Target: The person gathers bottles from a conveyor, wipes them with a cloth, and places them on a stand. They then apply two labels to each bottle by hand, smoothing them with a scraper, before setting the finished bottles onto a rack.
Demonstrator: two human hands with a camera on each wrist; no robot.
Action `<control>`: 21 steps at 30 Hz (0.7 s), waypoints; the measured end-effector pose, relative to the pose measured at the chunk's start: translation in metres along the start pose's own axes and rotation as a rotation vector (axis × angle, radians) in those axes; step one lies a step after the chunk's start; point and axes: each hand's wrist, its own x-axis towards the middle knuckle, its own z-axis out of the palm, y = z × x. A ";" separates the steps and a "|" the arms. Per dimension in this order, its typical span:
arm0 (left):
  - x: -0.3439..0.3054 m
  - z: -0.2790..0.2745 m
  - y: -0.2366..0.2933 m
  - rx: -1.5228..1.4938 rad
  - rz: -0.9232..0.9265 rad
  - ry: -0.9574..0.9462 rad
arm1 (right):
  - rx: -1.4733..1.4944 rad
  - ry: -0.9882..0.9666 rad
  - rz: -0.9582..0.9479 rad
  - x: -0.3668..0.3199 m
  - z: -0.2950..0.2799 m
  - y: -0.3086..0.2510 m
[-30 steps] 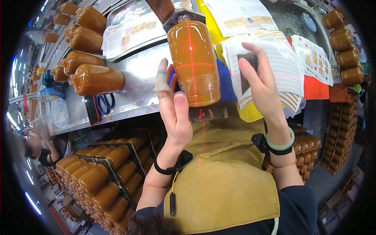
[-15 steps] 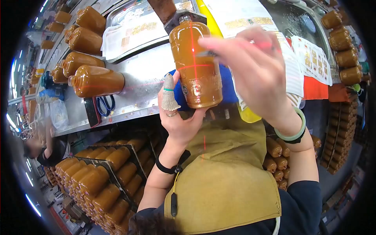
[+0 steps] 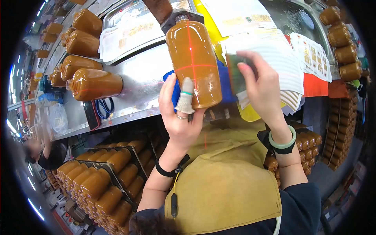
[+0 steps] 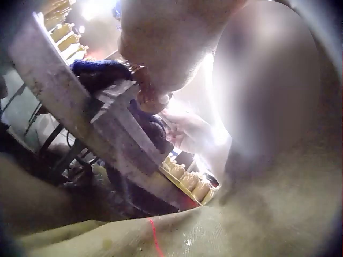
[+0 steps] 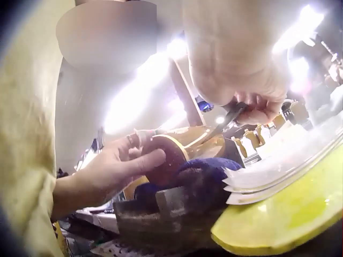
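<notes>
A glossy brown bottle lies on a blue cloth, its neck against a metal-and-wood stop. Red laser lines cross on its side. My left hand grips the base end; in the right wrist view its thumb presses the bottle's bottom. One finger, in a pale cloth cover, rests on the bottle's near side. To the right, my right hand pinches a thin, dark, flat scraper-like piece above white sheets. In the left wrist view the bottle is largely hidden.
Several brown bottles lie on the metal table at left, near blue-handled scissors. Printed decal sheets and a metal tray lie farther back. Stacked bottles fill racks below. Another person is at far left.
My left hand has moved from beside the bottle onto its base end. My right hand swept over the bottle with the dark piece, then moved back right over the sheets.
</notes>
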 end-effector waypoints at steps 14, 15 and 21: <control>0.012 0.002 0.025 0.239 -0.004 -0.079 | 0.188 0.190 -0.416 0.018 -0.003 -0.011; 0.011 -0.001 0.020 0.078 -0.090 -0.033 | 0.022 0.218 -0.699 0.019 -0.001 -0.005; 0.002 -0.003 0.003 -0.144 -0.206 0.018 | 0.229 -0.035 -0.620 0.019 0.010 -0.014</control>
